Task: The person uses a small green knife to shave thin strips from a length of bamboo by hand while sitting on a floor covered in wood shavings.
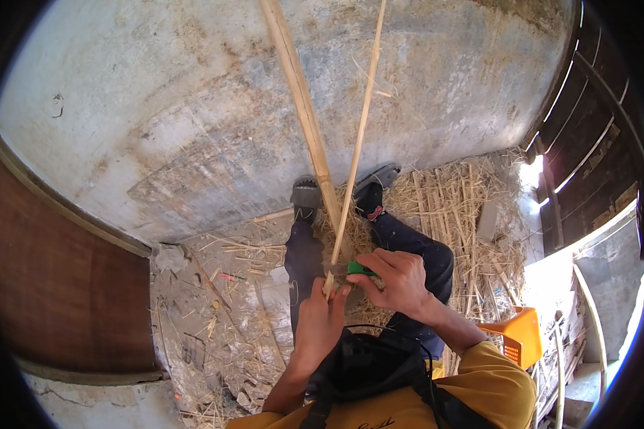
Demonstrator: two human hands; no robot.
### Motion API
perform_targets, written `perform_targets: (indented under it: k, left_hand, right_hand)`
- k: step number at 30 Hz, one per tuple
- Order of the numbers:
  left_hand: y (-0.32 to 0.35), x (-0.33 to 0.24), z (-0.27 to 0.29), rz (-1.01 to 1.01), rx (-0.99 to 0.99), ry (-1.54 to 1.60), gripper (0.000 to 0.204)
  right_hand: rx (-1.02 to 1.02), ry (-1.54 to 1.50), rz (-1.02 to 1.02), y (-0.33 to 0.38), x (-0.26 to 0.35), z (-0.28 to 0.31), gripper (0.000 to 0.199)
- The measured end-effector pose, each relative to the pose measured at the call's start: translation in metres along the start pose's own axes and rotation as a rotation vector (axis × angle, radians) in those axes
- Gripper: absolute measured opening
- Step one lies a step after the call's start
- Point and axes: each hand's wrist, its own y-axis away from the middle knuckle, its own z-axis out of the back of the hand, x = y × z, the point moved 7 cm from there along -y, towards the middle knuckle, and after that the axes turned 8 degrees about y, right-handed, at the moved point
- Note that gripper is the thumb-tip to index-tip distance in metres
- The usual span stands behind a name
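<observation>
A thin pale bamboo strip (363, 121) slants down from the top of the view to my hands, with a frayed end at my fingers. My left hand (318, 325) is closed on that lower end, thumb and fingers pinching it. In my right hand (399, 280) is a knife with a green handle (360, 269). Its short blade lies across the strip just above my left fingertips. A thicker split bamboo pole (298, 86) runs beside the strip, down between my legs. Its lower end is partly hidden behind my hands.
A stained pale wall (193, 121) rises ahead. Bamboo shavings (444, 207) litter the floor around my feet. An orange plastic chair or basket (524, 336) stands at my right. A brown wooden panel (64, 286) is at the left, and dark slatted boards (587, 136) are at the far right.
</observation>
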Motion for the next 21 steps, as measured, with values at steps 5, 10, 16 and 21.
perform_targets:
  k: [5,10,16,21]
  left_hand:
    - [0.011,0.008,0.004,0.058,0.018,-0.098,0.031]
    - [0.016,0.011,0.008,0.100,0.007,-0.129,0.031]
    - [0.036,0.025,0.010,0.080,0.026,-0.112,0.030]
    - [0.051,0.036,0.016,0.084,0.029,-0.144,0.030]
  right_hand:
    - [0.029,0.003,0.007,-0.004,-0.004,-0.004,0.027]
    - [0.039,0.001,0.026,-0.004,-0.003,-0.007,0.026]
    - [-0.019,0.034,-0.070,-0.017,-0.023,-0.004,0.023]
    - [-0.070,0.036,-0.115,-0.024,-0.035,-0.006,0.021]
